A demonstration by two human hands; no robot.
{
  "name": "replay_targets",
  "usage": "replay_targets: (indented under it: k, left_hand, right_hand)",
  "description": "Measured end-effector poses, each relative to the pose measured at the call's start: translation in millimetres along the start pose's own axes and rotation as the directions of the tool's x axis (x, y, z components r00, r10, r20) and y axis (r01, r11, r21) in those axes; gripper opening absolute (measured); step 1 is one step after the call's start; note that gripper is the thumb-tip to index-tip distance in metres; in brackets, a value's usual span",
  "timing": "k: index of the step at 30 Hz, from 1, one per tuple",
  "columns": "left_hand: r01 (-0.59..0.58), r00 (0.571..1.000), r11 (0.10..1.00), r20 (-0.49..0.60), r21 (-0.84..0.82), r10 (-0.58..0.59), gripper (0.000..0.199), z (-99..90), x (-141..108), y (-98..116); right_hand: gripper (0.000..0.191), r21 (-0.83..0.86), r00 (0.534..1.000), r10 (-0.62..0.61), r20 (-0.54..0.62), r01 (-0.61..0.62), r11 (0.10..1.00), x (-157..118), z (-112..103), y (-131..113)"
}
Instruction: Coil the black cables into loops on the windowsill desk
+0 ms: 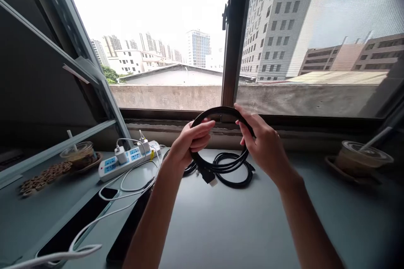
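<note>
**Black cable coil (222, 110) held up between both hands**

The grey-blue tabletop (227, 227) extends below the coil; a white power strip (129, 162) sits to its left. Round, the coil shows no clear long axis, and neither hand is nearer. The left hand (189, 143) has fingers wrapped around its left side; the right hand (261, 139) has fingers curled over its right. A second cable (236, 185) lies looped beyond it. A pale-tipped plug (207, 176) shows at its lower left.

We're backlit by the window (238, 46); left sky (145, 0) blows out white; desk (233, 227) darkens rightward; right-hand cup (362, 159) looks soft; we see wide-angle stretch at edges.
</note>
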State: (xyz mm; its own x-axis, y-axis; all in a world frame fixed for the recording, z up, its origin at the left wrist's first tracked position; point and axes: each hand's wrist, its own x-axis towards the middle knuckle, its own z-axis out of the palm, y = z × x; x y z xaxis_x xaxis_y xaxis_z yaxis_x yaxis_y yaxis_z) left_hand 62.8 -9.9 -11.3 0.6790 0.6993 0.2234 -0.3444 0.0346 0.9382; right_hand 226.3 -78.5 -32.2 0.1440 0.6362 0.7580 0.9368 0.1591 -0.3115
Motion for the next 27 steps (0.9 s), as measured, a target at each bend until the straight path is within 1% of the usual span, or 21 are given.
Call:
replay_targets:
  k: [2,5,7,8,10,11,12,13,14,15,16,17,18,19,21,23,25,27]
  left_hand:
    - [-0.002,0.999,0.999,0.037,-0.047,0.003,0.022,3.9,1,-4]
    - [0.008,0.996,0.997,0.091,-0.070,-0.002,0.021,10.3,5,-11]
    - [0.002,0.994,1.000,0.112,-0.026,0.001,0.022,11.7,9,-16]
    - [-0.006,0.994,0.999,0.111,0.031,0.003,0.022,11.1,11,-19]
    - [-0.033,0.997,0.975,0.078,0.221,0.016,0.024,7.0,16,-27]
    - [-0.042,0.998,0.937,0.049,0.347,0.027,0.025,4.0,18,-32]
    - [-0.038,0.999,0.879,0.016,0.475,0.034,0.025,0.8,20,-37]
    - [-0.009,1.000,0.813,-0.017,0.583,0.023,0.027,-2.3,23,-42]
    - [0.044,0.999,0.751,-0.047,0.658,-0.018,0.029,-5.1,25,-47]
    - [0.116,0.993,0.706,-0.071,0.699,-0.093,0.031,-7.5,28,-51]
    - [0.192,0.979,0.683,-0.087,0.705,-0.186,0.030,-9.4,31,-55]
    - [0.258,0.958,0.678,-0.089,0.689,-0.274,0.027,-11.0,34,-59]
    - [0.301,0.939,0.683,-0.081,0.666,-0.336,0.023,-12.4,38,-61]
    - [0.321,0.929,0.693,-0.073,0.645,-0.363,0.018,-13.8,41,-63]
    - [0.315,0.936,0.711,-0.080,0.628,-0.344,0.011,-16.9,47,-66]
    - [0.309,0.943,0.712,-0.103,0.630,-0.318,0.011,-20.3,50,-68]
    - [0.316,0.942,0.704,-0.119,0.636,-0.315,0.011,-23.0,52,-70]
    - [0.313,0.944,0.664,-0.146,0.679,-0.296,0.010,-23.9,52,-73]
  right_hand:
    - [0.044,0.010,1.000,-0.007,-0.022,0.007,1.000,1,2,5]
    - [0.043,0.003,0.999,-0.015,-0.036,0.016,1.000,3,5,16]
    - [0.042,-0.015,0.999,0.004,-0.050,-0.005,1.000,4,6,25]
    - [0.042,-0.024,0.998,0.023,-0.063,-0.025,0.999,5,6,29]
    - [0.041,-0.034,0.992,0.073,-0.101,-0.077,0.996,6,7,37]
    - [0.041,-0.031,0.988,0.103,-0.113,-0.107,0.994,7,8,41]
    - [0.042,-0.022,0.984,0.135,-0.114,-0.139,0.990,8,9,45]
    - [0.042,-0.015,0.980,0.168,-0.104,-0.170,0.985,9,11,48]
    - [0.043,-0.013,0.977,0.197,-0.087,-0.199,0.980,10,13,51]
    - [0.043,-0.018,0.973,0.221,-0.061,-0.222,0.975,10,15,54]
    - [0.042,-0.034,0.969,0.247,-0.029,-0.248,0.968,11,17,57]
    - [0.041,-0.059,0.960,0.280,0.002,-0.279,0.958,11,20,58]
    - [0.040,-0.090,0.947,0.320,0.036,-0.316,0.945,11,21,60]
    - [0.037,-0.121,0.928,0.365,0.074,-0.355,0.927,11,23,61]
    - [0.030,-0.164,0.879,0.452,0.153,-0.428,0.889,11,24,61]
    - [0.023,-0.163,0.838,0.493,0.231,-0.467,0.869,12,24,62]
    - [0.022,-0.143,0.803,0.513,0.302,-0.494,0.858,13,24,65]
    - [0.024,-0.148,0.743,0.532,0.406,-0.521,0.841,14,27,70]
